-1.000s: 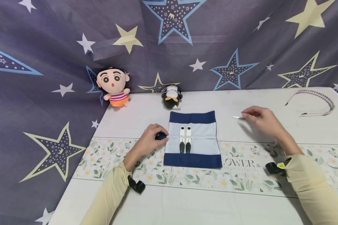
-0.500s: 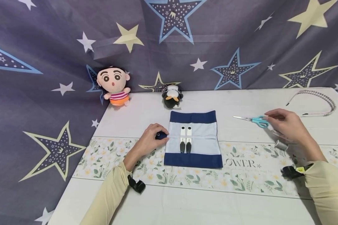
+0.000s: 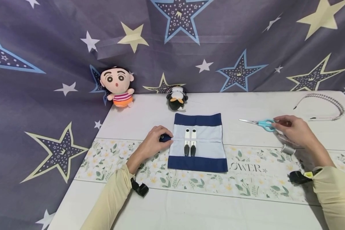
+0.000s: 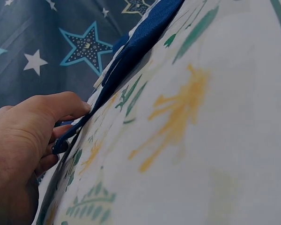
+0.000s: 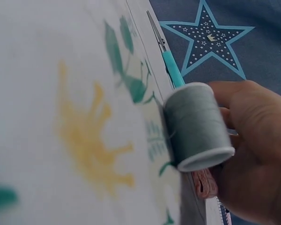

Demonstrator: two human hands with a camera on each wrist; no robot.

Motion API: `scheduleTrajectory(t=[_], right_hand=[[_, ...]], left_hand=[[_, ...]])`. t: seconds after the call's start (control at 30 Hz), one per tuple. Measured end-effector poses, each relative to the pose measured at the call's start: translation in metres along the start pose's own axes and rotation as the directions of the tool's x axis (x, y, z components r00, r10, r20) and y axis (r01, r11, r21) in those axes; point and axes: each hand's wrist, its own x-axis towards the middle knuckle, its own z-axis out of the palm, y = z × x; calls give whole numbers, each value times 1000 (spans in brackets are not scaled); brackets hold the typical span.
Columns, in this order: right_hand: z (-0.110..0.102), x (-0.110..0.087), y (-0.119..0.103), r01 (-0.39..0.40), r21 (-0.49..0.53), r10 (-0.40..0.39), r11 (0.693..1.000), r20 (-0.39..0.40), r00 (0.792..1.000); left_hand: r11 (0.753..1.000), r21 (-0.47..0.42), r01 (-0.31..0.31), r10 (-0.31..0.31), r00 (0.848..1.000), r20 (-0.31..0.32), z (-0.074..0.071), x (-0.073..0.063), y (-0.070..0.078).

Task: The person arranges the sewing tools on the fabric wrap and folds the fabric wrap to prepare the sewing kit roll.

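Observation:
A navy and light-blue cloth case lies spread flat in the middle. My left hand pinches its small navy tab at the left edge; the tab also shows between the fingers in the left wrist view. Under a band across the case sit two slim silver tools with black ends, their kind unclear. To the right lie scissors with turquoise handles, blades pointing left. My right hand pinches the end of their handles, fingertips partly hidden. A grey thread spool sits beside that hand.
Partly beneath the right hand lies a pinkish strip-like item. A headband rests at the back right. A plush doll and a penguin plush stand along the back, before a starry curtain.
My right hand has moved right from over the scissors to their handle end, uncovering the scissors and the spool. My left hand keeps its place on the tab.

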Motion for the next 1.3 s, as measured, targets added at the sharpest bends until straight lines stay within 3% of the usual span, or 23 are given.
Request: scheduleTrajectory(t=[0.47,0.67,1.1,1.3], right_hand=[[5,5,3,39,-12,-38,999,19,999],[7,2,4,13,24,-13,1000,17,1000],[6,1,0,55,133,-57,990,13,998],[4,0,-1,97,175,-93,980,-33,995]], left_hand=[[1000,-9,-27,27,1000,3,-1,1,-1],[999,-15,-33,33,999,-3,-1,1,-1],[1000,-10,-25,25,1000,0,0,0,0],[999,-4,-36,36,999,-2,0,0,0]])
